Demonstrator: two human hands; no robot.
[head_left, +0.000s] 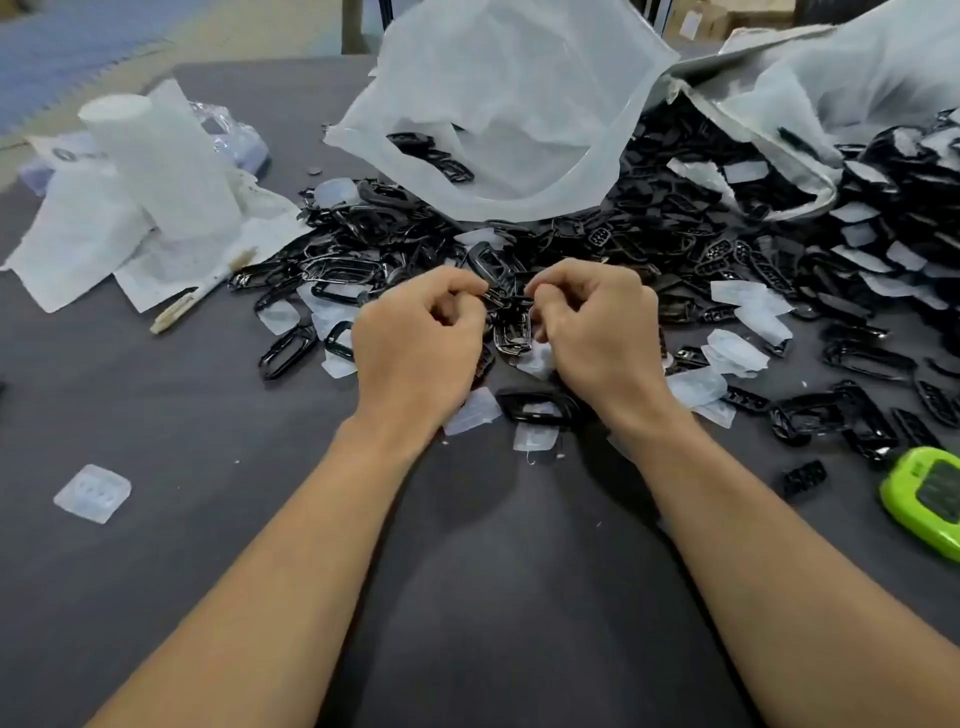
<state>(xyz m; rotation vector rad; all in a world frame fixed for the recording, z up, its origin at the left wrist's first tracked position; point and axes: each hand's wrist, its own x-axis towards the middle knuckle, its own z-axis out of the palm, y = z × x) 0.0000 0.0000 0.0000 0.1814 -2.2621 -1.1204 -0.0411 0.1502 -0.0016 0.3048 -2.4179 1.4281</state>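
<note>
My left hand (415, 338) and my right hand (597, 327) are side by side over the dark table (182, 545), fingers curled. Between their fingertips they pinch a small black plastic frame part (509, 306), one hand at each side of it. The curled fingers hide most of the part. Just behind them spreads a big pile of black frame parts (649, 244) mixed with small translucent pads. A single black frame (537, 405) lies on the table between my wrists.
White plastic bags (509, 114) spill the parts at the back. Crumpled white sheets (130, 208) and a pen (202, 296) lie at left. One loose translucent pad (92, 492) sits at near left. A green device (930, 499) rests at the right edge.
</note>
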